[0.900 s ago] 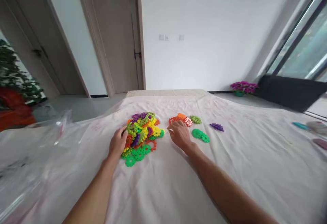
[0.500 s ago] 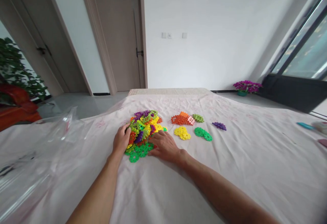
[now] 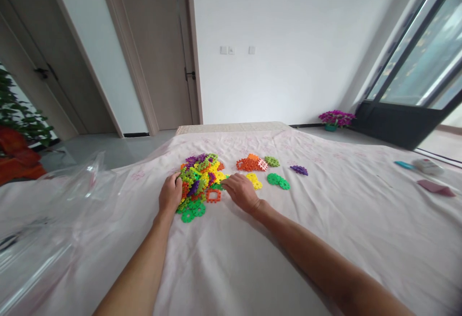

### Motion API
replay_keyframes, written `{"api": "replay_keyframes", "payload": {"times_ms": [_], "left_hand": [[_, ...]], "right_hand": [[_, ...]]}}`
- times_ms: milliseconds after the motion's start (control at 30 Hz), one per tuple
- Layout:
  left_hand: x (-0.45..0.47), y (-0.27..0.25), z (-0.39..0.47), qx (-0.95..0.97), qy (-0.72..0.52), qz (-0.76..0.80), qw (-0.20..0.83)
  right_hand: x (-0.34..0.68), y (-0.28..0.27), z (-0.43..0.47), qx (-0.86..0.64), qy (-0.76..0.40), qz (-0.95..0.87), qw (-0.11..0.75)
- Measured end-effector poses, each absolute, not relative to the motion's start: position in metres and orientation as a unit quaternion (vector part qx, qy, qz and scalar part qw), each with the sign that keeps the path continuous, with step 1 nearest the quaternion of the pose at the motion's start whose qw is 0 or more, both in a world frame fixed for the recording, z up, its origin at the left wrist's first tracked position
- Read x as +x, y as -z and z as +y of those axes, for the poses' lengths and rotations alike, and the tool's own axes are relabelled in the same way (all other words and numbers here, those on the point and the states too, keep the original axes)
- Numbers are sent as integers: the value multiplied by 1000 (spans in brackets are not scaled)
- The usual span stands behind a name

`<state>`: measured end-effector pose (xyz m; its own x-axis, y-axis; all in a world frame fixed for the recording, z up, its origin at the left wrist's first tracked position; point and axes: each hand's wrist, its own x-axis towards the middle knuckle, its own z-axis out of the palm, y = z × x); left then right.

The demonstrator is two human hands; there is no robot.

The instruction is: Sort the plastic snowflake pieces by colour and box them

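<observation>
a clear plastic bag [image 3: 68,210] lies at lower left on a pale, wrinkled cloth [image 3: 224,263]. ahead, overlapping green discs [image 3: 188,216] form the near edge of a pile [image 3: 198,174] of flat, notched toy pieces in green, yellow, purple and orange. a red frame [image 3: 213,191] lies at its near right edge. the left hand [image 3: 170,193] curves against the pile's left side, thumb on top; its other fingers are partly hidden, so its grip cannot be told. the right hand [image 3: 242,192] is at the pile's right edge, palm down, fingers bent; whether it pinches a piece cannot be told. just beyond it are yellow pieces [image 3: 256,183], then a green pair [image 3: 278,181]. farther off lie purple pieces [image 3: 299,170], orange-red pieces [image 3: 247,164] and olive pieces [image 3: 272,162]. past the cloth, pink flowers [image 3: 337,118] stand before a white wall [image 3: 288,42]; a door [image 3: 155,56] is left.
</observation>
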<state>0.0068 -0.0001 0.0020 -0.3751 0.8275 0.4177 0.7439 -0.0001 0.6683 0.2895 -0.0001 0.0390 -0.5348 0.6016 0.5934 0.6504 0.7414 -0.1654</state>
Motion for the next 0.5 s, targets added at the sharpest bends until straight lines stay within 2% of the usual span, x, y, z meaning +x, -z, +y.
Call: {"api": "replay_keyframes", "payload": {"times_ms": [133, 233, 400, 500], "left_hand": [[7, -2, -1, 559, -433, 706, 44], [7, -3, -1, 558, -429, 709, 42], [7, -3, -1, 561, -429, 706, 41], [7, -3, -1, 562, -428, 706, 44]], "right_hand": [[350, -40, 11, -553, 30, -731, 400], [394, -35, 15, -664, 45, -646, 374], [427, -26, 17, -728, 51, -615, 300], [429, -25, 16, -752, 54, -591, 288]]}}
